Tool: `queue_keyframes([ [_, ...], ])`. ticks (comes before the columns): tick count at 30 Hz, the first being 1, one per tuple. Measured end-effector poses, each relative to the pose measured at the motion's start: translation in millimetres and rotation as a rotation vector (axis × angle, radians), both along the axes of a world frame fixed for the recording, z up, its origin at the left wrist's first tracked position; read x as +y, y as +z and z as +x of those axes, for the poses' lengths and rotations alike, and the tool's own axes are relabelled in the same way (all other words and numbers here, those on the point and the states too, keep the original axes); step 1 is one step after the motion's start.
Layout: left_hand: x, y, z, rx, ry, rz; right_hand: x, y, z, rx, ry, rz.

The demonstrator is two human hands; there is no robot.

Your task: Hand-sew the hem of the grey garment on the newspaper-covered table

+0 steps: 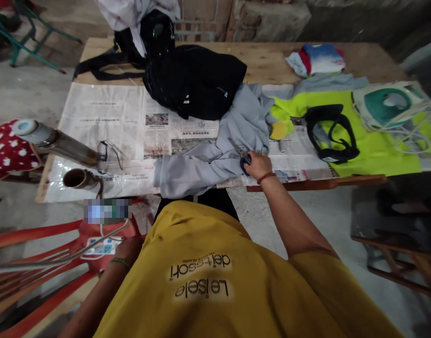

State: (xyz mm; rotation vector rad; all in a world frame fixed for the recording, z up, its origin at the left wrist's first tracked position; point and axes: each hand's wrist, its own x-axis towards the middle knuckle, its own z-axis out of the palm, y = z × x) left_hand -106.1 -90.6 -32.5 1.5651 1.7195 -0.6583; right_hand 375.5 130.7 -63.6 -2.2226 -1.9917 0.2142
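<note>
My right hand (260, 165) is closed around the dark handles of a pair of scissors (239, 150). Their blades point up and left over a crumpled grey garment (208, 162), which lies on newspaper (106, 110) along the table's near edge. My left hand (131, 248) hangs low at my side, by the red plastic chair (60, 230). Beside that hand a white power strip (103, 247) rests on the chair seat, and its fingers are in shadow and hard to make out.
A black bag (197, 80) lies at the table's back. Glasses (108, 155), a bottle (60, 143) and a brown mug (78, 179) stand left. On the right are a neon-yellow garment (380, 150), a black strap (310, 131), an iron (388, 101) and folded clothing (319, 58).
</note>
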Motion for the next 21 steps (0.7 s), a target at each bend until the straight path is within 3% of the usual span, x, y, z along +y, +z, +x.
queue_keyframes([
  [3,24.4,8.4,8.0,0.059,-0.098,0.095,-5.5,3.3,0.1,0.094,0.052,0.037],
  [7,43.8,16.6,23.4,-0.108,-0.174,0.385,-38.9,5.5,23.0,0.262,0.119,0.227],
  [9,53.1,13.8,33.2,-0.235,-0.153,0.541,-55.2,5.1,41.8,0.33,-0.009,0.363],
  [11,67.1,6.9,45.1,-0.348,-0.123,0.706,-61.3,5.5,62.7,0.37,-0.258,0.465],
  [14,97.8,-5.8,66.3,-0.44,-0.136,0.942,-49.0,11.1,93.5,0.381,-0.689,0.421],
  [16,119.1,-11.8,81.4,-0.446,-0.202,1.027,-34.8,17.6,111.8,0.379,-0.865,0.342],
  [19,139.0,-14.1,101.4,-0.33,-0.285,1.009,-19.7,25.4,134.9,0.317,-0.935,0.277],
  [21,141.9,-12.8,110.5,-0.2,-0.285,0.947,-16.1,26.0,145.8,0.247,-0.816,0.271],
])
